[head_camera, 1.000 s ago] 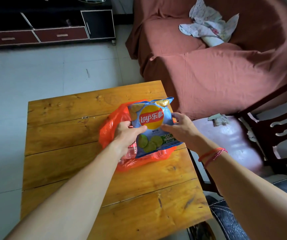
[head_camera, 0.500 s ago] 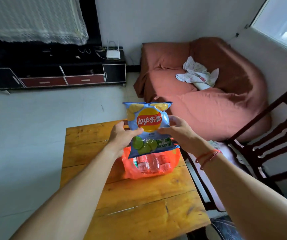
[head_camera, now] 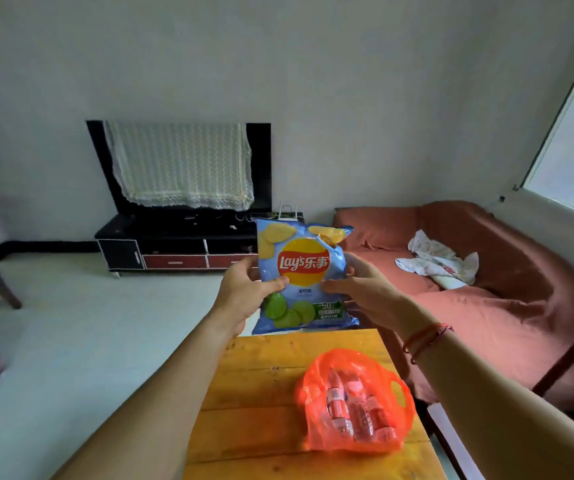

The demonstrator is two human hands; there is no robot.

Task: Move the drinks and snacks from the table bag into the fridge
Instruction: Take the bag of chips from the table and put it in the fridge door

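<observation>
The puffed blue foil packet of potato crisps with a red-and-yellow logo (head_camera: 301, 271) is upright in the air. It hangs clear of the surface, out past its far edge. The left hand (head_camera: 244, 296) pinches the packet's edge at nine o'clock, with the thumb laid across the front. The right hand (head_camera: 361, 289) takes the opposite edge at three o'clock. Each grip is therefore closed on the packet, and neither holds anything else.

The step in hand looks like the carry to the fridge, which is nowhere in view, so the person must turn to find it. The packet is light and full of air. It is best held by its side seams with light pressure, since squeezing the middle would crush the crisps. One hand would probably be enough, leaving the other free for the fridge door.

At five o'clock from the packet, a thin translucent orange plastic carrier bag (head_camera: 316, 372) lies on the yellow-brown plank surface (head_camera: 244, 393). Through the film it shows what seem to be small clear bottles with pink-red labels (head_camera: 354, 410), though their number is hard to tell. These have yet to be moved.

A sofa under a rust-red cover (head_camera: 486, 306) sits at three o'clock, and a low black cabinet (head_camera: 174, 244) stands at ten o'clock.
</observation>
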